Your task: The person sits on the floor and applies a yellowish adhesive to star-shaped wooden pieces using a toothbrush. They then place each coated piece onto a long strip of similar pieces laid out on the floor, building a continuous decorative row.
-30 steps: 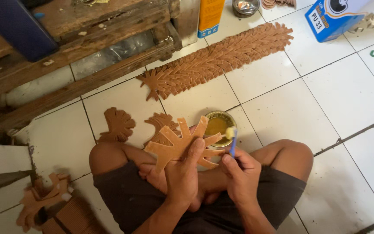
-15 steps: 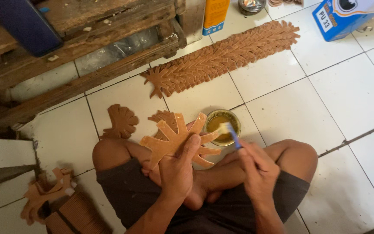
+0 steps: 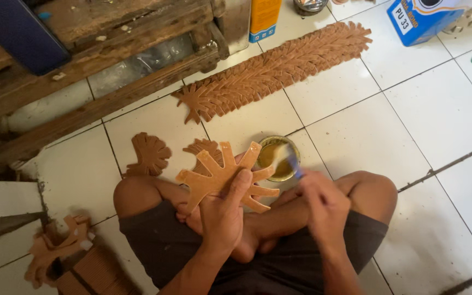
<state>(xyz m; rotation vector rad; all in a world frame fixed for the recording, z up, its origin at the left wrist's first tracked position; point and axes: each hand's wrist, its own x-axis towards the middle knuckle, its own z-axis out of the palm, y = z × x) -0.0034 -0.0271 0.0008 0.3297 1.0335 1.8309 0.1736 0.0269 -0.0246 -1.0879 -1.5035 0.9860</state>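
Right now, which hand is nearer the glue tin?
Right. The right hand holds a brush dipped into the glue tin. The left hand is off to the tin's left, gripping the branched wooden cutout.

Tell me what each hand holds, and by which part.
Left hand grips the branched wooden cutout by its lower stem. Right hand holds a blue brush by its handle.

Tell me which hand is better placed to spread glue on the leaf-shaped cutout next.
Probably the right hand: it holds the brush with its tip in the glue tin, right beside the leaf-shaped cutout. The left hand is occupied gripping that cutout.
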